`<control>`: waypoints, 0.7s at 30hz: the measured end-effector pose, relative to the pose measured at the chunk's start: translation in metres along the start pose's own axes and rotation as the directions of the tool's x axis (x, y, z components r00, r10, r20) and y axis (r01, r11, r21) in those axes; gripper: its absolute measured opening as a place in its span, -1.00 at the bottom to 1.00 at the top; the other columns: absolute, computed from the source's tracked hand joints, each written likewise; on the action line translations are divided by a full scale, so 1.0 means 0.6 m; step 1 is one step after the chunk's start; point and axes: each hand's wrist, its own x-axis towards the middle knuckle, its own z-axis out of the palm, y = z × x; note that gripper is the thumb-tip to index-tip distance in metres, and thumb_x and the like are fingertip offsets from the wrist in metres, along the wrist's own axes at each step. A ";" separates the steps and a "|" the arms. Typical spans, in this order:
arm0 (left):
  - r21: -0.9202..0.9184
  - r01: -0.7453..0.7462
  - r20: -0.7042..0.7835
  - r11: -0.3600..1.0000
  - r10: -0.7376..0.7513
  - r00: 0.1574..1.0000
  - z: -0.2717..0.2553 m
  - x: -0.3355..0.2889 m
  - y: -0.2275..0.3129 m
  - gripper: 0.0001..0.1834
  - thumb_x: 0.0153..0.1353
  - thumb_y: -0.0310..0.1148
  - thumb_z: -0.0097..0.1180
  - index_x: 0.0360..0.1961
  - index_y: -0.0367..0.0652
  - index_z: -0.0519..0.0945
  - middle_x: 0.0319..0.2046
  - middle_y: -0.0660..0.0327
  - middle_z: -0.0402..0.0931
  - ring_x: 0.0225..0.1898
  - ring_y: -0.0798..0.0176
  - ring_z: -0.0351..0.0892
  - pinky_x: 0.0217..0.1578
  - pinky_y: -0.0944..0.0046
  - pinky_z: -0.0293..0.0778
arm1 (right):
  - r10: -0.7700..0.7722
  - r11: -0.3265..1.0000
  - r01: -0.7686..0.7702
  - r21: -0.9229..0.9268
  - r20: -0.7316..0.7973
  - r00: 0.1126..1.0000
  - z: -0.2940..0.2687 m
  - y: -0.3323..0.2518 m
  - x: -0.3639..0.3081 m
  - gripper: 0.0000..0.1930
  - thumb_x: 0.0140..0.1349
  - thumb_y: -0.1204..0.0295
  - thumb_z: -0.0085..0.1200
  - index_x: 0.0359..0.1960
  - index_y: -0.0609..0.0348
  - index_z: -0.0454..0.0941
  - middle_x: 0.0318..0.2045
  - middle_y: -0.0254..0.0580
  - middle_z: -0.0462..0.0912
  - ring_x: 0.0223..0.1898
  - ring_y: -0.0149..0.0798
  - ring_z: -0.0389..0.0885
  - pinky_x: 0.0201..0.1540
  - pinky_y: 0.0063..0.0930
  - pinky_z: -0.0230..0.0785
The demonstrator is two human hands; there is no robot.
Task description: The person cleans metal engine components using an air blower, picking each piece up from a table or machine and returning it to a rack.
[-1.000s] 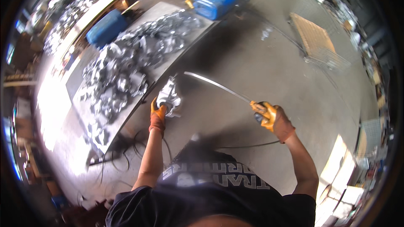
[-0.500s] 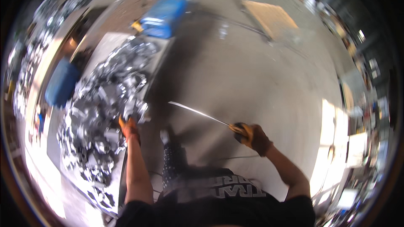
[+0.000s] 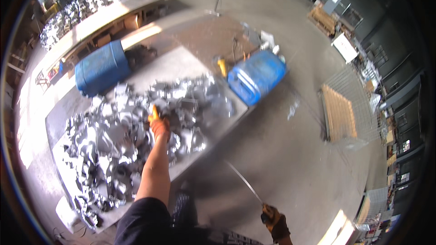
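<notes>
A heap of shiny silver metal parts (image 3: pixel 104 140) covers the worktable (image 3: pixel 179 61). My left hand (image 3: pixel 159 122), in an orange glove, reaches over the middle of the heap. Its fingers point away from me and look stretched out over the parts, and I see nothing held in them. Out to the right, away from the table, my right hand (image 3: pixel 273 221) wears a dark glove with yellow-orange patches. It is closed round the dark handle end of a long, thin metal rod (image 3: pixel 245 181), whose tip slants up and left over the floor.
Two blue plastic jerrycans flank the heap: one on the left (image 3: pixel 102 68), one at the table's right corner (image 3: pixel 257 76). Beside the right one lies a yellow tool (image 3: pixel 222 66). A wire cage with a wooden panel (image 3: pixel 339 113) stands to the right; a long bench (image 3: pixel 95 25) lies behind.
The view has swung left, bringing more of the table into sight. My left hand has moved farther in over the heap. My right hand, with the rod, now sits lower in view.
</notes>
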 end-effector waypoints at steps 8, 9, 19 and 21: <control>0.429 0.170 0.179 0.887 -0.267 0.947 0.001 0.035 -0.006 -0.26 0.19 0.02 0.09 0.38 0.36 0.10 0.20 0.12 0.20 0.31 0.02 0.15 0.18 0.03 0.26 | 0.117 0.941 -0.169 0.294 0.186 0.976 0.031 -0.057 0.090 -0.65 0.24 0.62 0.03 0.09 0.23 0.47 -0.27 -0.21 0.55 -0.39 -0.39 0.41 -0.36 -0.53 0.30; 0.451 0.046 0.189 0.891 -0.146 0.971 -0.024 0.004 0.019 -0.26 0.13 -0.02 0.14 0.34 0.21 0.18 0.13 0.05 0.26 0.26 -0.04 0.21 0.16 0.03 0.28 | 0.047 0.981 -0.077 0.176 0.169 0.984 0.048 -0.057 0.110 -0.66 0.24 0.59 0.04 0.08 0.21 0.48 -0.26 -0.20 0.57 -0.37 -0.36 0.44 -0.34 -0.51 0.32; 0.217 0.037 0.217 0.975 -0.085 0.972 -0.278 -0.408 -0.335 -0.31 0.04 -0.25 0.22 0.26 0.03 0.34 0.11 -0.04 0.43 0.10 -0.15 0.44 0.08 0.03 0.38 | -0.382 0.425 0.365 -0.829 0.201 0.902 0.262 -0.117 0.332 -0.46 0.13 0.08 0.19 0.04 0.18 0.43 -0.13 -0.03 0.63 -0.06 0.05 0.61 -0.04 -0.11 0.46; 0.255 0.246 0.239 0.935 -0.307 0.921 -0.382 -0.560 -0.383 -0.26 0.01 -0.26 0.27 0.28 0.03 0.34 0.10 0.00 0.48 0.10 -0.06 0.48 0.09 0.06 0.39 | -0.402 0.337 0.396 -0.854 0.250 0.881 0.301 -0.051 0.363 -0.53 0.12 0.05 0.19 -0.08 0.13 0.50 -0.18 -0.09 0.65 -0.09 0.01 0.63 -0.06 -0.14 0.47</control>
